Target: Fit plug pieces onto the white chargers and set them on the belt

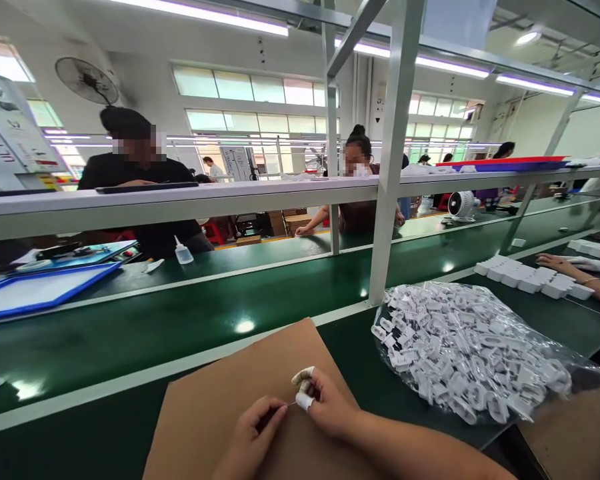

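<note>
Over a sheet of brown cardboard [200, 413], my two hands are close together. My left hand [257, 430] is closed, thumb and forefinger pinching the end of a thin strand [292, 403], perhaps a wire. That strand runs to the covered fingertips of my right hand [330, 403], which is curled closed. White coverings [304, 401] sit on its thumb and fingers. Whatever lies between those fingers is too small or hidden to make out. To the right of the cardboard rests a clear plastic bag [467, 343] full of small white plastic parts.
A grey post [393, 153] rises behind the bag, holding a shelf [260, 197]. Beyond runs a green conveyor belt [205, 303]. Rows of white blocks [525, 275] lie by a co-worker's hand [560, 263]. A blue-rimmed tray [45, 293] and squeeze bottle [183, 252] stand across.
</note>
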`<state>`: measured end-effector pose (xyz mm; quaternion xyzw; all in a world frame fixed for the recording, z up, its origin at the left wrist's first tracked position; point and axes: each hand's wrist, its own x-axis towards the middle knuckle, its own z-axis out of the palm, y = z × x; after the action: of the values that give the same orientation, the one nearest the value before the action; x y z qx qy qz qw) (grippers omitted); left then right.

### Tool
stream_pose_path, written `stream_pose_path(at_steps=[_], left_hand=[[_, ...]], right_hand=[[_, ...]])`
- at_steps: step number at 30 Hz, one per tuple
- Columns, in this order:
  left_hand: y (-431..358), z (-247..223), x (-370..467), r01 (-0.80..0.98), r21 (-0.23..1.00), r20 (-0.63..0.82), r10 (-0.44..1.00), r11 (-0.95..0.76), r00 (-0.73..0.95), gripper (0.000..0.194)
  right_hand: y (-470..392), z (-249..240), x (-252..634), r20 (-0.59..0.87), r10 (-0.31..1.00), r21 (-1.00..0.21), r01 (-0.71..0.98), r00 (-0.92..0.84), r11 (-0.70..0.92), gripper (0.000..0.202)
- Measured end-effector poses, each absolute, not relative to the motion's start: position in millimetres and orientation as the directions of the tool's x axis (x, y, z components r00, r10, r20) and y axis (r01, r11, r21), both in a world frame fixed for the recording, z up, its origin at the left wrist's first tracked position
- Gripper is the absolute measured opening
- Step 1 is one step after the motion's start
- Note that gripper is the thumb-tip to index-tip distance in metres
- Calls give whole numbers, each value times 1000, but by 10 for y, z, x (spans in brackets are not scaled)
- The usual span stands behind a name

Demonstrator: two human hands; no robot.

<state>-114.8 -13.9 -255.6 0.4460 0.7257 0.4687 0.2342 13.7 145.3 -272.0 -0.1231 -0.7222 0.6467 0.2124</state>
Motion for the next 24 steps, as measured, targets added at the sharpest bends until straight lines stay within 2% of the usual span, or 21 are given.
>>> stream_pose_path(at_steps=[5,12,20,24], left_hand=[[-144,-2518,-1129,458,871,101,848,177,-520,66],[-148,-2579,-1170,442,884,96,864,154,-494,56],[-155,-2494,-1147,470,861,85,856,195,-511,69],[-161,-2493,-1151,434,878,65,846,204,-529,67]], right_hand=[[1435,-2682,162,151,413,-978,-75,-898,194,26],[1432,-2712,145,163,410,-979,-95,-897,181,27],[1434,-2697,164,158,407,-975,-77,-900,210,31],[1435,-2700,156,170,409,-973,-86,-897,216,30]])
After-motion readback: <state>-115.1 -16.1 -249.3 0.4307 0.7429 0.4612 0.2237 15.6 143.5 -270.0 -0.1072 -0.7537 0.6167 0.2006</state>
